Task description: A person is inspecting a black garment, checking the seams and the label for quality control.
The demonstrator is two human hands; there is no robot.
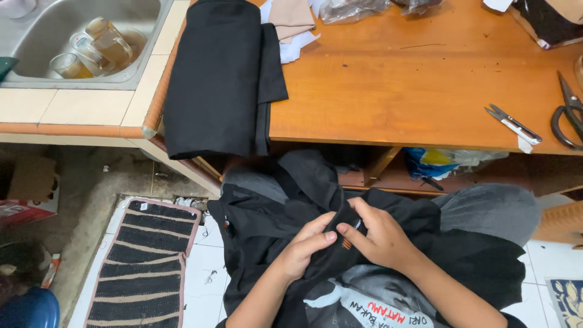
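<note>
**Two hands pinch a black garment on the lap**

A person sits at a wooden table [388, 79] and holds a black garment [273, 206] on the lap, below the table edge. The left hand [303, 249] and the right hand [379, 237] meet at the middle of the cloth. The fingers of both hands are pressed together on a fold of the black fabric, each hand pinching it from its own side, and the fingertips of the two hands nearly touch. Between them, on the fabric, there is a small orange mark [345, 243]. Whether the right hand also holds a small tool, I cannot tell.

On the table, at the left end, lies a folded black cloth [212, 79], which hangs a little over the edge. Near the right edge of the table lie small thread snips [512, 124], and just beside them big black scissors [568, 115]. At the far side of the table there are pieces of beige fabric [291, 18].

To the left of the table is a steel sink [42, 42] with some glass cups [97, 45] inside. On the floor, left of the person, lies a striped mat [146, 261].
</note>
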